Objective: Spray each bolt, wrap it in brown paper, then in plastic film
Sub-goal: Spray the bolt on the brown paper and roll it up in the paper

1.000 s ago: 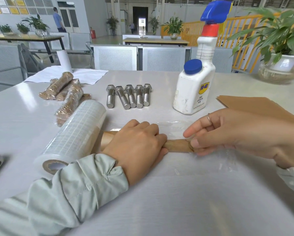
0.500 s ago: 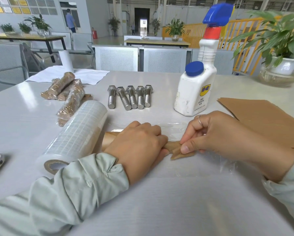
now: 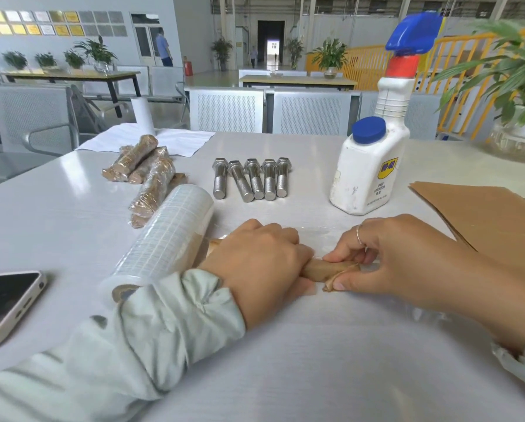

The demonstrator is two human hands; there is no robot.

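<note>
Paper-wrapped bolt (image 3: 322, 268) lies crosswise on the white worktop (image 3: 285, 360), near the front edge, on a sheet of clear plastic film (image 3: 322, 236) spread flat under it. Left hand (image 3: 255, 266) curled over the bolt's left and middle portion, fingers wrapped down around it, gripping. Right hand (image 3: 407, 263) at the bolt's right end, thumb and fingertips pinching the loose brown paper there; a ring shows on one finger. Film roll (image 3: 167, 239) lies just left of the left hand, angled away from the viewer. Five bare bolts (image 3: 252, 181) in a row behind the hands, heads pointing away. Pile of finished wrapped bolts (image 3: 148, 175) further left. White spray bottle (image 3: 367, 175) with blue trigger stands upright to the right of the bare bolts. Stack of brown paper sheets (image 3: 486, 220) at far right. Phone (image 3: 5, 303) at the left edge.
</note>
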